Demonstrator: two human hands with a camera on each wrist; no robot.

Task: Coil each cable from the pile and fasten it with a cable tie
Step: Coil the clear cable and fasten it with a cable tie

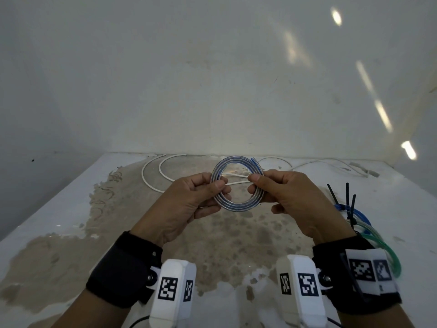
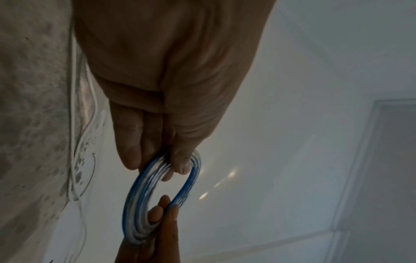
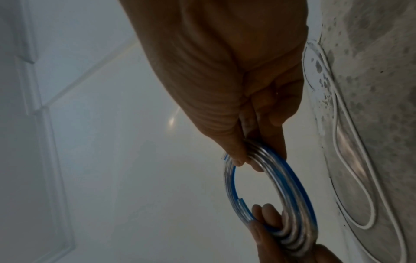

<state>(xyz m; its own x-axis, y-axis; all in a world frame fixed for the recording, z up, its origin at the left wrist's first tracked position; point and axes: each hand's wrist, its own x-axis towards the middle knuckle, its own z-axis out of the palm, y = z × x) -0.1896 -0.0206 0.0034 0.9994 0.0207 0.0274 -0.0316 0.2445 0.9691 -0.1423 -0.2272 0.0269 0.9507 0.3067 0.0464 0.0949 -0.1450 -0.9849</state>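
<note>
A clear cable with a blue stripe (image 1: 236, 204) is wound into a flat coil of several turns and held up above the table. My left hand (image 1: 203, 192) pinches the coil's left side between thumb and fingers. My right hand (image 1: 267, 185) pinches its right side, just below the cable's loose end (image 1: 256, 162). In the left wrist view the coil (image 2: 144, 192) hangs from my left hand's fingertips (image 2: 180, 165). In the right wrist view the coil (image 3: 292, 186) is pinched under my right thumb (image 3: 234, 156). No tie is on this coil.
Loose white cables (image 1: 153, 171) lie along the back of the worn white table (image 1: 71, 209), one thin cable (image 1: 331, 162) trailing to the right. By my right wrist lie coiled blue and green cables (image 1: 369, 230) with black cable ties (image 1: 347, 197) sticking up.
</note>
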